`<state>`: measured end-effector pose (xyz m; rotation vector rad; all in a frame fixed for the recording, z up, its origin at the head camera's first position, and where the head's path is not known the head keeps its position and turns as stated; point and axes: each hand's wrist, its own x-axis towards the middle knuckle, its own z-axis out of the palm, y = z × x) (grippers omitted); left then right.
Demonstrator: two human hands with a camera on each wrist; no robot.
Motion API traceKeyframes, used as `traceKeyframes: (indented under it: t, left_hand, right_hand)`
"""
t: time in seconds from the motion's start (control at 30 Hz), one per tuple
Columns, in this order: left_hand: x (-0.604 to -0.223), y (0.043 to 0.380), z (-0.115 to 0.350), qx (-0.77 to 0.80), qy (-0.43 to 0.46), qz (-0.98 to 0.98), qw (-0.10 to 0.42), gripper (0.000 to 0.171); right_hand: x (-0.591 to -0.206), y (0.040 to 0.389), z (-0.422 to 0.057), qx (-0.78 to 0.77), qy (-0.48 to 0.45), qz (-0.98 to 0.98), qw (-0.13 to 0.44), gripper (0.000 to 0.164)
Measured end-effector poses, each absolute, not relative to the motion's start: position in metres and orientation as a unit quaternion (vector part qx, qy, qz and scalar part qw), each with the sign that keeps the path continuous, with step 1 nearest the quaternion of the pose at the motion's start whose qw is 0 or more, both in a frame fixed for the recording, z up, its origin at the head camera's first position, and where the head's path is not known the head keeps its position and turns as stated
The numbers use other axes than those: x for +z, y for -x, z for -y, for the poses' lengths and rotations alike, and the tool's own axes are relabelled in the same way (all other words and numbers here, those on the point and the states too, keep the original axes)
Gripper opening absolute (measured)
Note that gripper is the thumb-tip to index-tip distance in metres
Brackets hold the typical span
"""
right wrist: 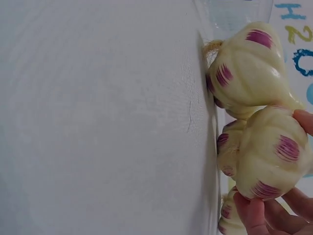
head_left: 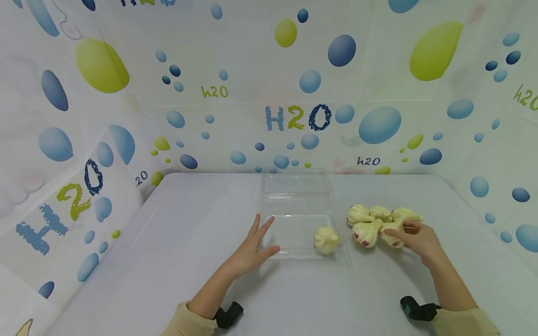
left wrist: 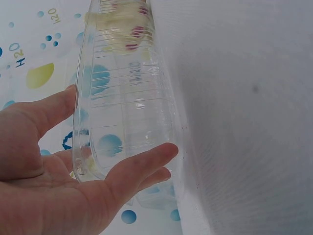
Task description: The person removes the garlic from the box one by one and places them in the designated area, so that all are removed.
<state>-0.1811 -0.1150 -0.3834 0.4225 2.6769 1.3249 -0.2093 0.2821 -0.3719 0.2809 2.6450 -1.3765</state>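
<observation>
A garlic bulb (right wrist: 274,152) with purple streaks is pinched between the thumb and fingers of my right hand (head_left: 420,241), at the right end of a cluster of garlic. Close beside it lies another purple-streaked bulb (right wrist: 249,68). My left hand (head_left: 251,252) has its fingers spread at the left side of a clear plastic container (head_left: 290,233); in the left wrist view a fingertip meets the container's rim (left wrist: 77,132). Inside that container, at its front right, sits a single pale garlic bulb (head_left: 326,240).
The container's transparent lid (head_left: 296,186) lies folded open toward the back. Several garlic bulbs, among them one at the back left (head_left: 359,214), are bunched right of the container. A white table (head_left: 201,210) carries everything, with a printed curtain (head_left: 252,56) behind.
</observation>
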Motion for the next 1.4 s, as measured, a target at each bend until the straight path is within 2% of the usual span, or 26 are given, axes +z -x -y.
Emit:
traceKeyframes:
  t: [0.33, 0.53, 0.77, 1.0, 1.4]
  left_hand:
    - [-0.3843, 0.1809, 0.1142, 0.441, -0.143, -0.884, 0.064, 0.072]
    - [-0.3838, 0.1805, 0.1143, 0.441, -0.144, -0.884, 0.062, 0.072]
    - [-0.3837, 0.1802, 0.1158, 0.44, -0.145, -0.884, 0.06, 0.073]
    - [-0.3835, 0.1808, 0.1159, 0.441, -0.143, -0.884, 0.059, 0.072]
    - [-0.382, 0.1801, 0.1152, 0.445, -0.141, -0.883, 0.059, 0.072]
  right_hand:
    - [-0.3722, 0.2114, -0.2817, -0.441, -0.085, -0.888, 0.094, 0.092]
    - [-0.371, 0.2111, -0.2826, -0.431, -0.085, -0.893, 0.097, 0.098]
    - [-0.3774, 0.2114, -0.2836, -0.439, -0.068, -0.894, 0.059, 0.081]
    - [-0.3721, 0.2098, -0.28, -0.429, -0.057, -0.9, 0.063, 0.076]
    - [-0.3715, 0.2161, -0.2759, -0.429, -0.06, -0.901, 0.029, 0.072]
